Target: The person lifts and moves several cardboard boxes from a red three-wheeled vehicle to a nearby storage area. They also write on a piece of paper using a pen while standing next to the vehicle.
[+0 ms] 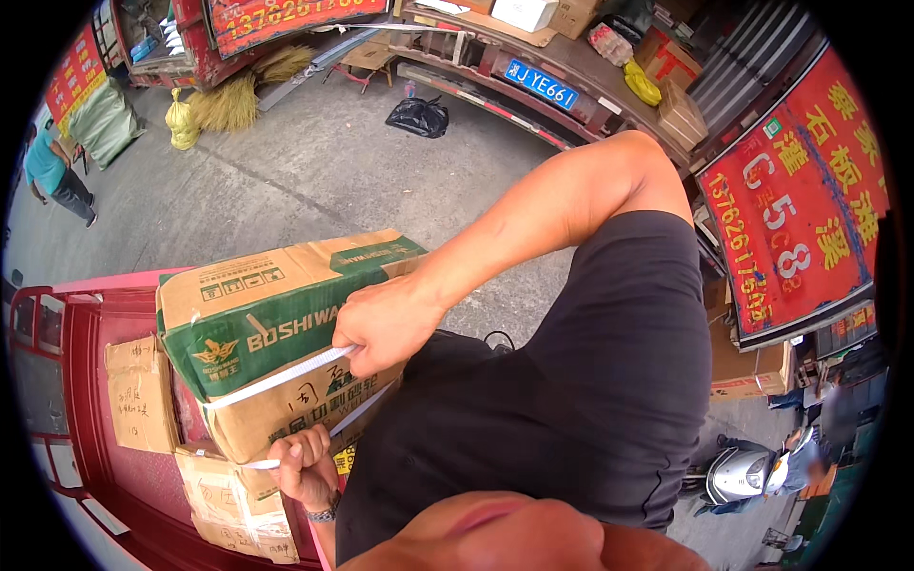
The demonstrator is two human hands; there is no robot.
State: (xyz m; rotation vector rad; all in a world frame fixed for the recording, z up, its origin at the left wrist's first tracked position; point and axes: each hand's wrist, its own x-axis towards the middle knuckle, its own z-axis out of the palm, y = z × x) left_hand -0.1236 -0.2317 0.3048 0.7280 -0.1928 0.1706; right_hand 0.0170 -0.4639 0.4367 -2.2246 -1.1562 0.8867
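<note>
A large brown and green cardboard box, bound with white straps, stands tilted against my body at the red cargo bed. My right hand is closed around one white strap over the box's printed side. Lower down, my left hand, with a watch on its wrist, is closed on another strap at the box's lower edge. Two smaller taped cartons, a brown one and a lighter one, lie in the bed beside the box. Whether the big box rests on the bed is hidden.
The red cargo bed has raised sides. Across the concrete ground stand a truck bed with cartons, a black bag, a yellow bag and straw brooms. A person is at far left; a scooter stands at right.
</note>
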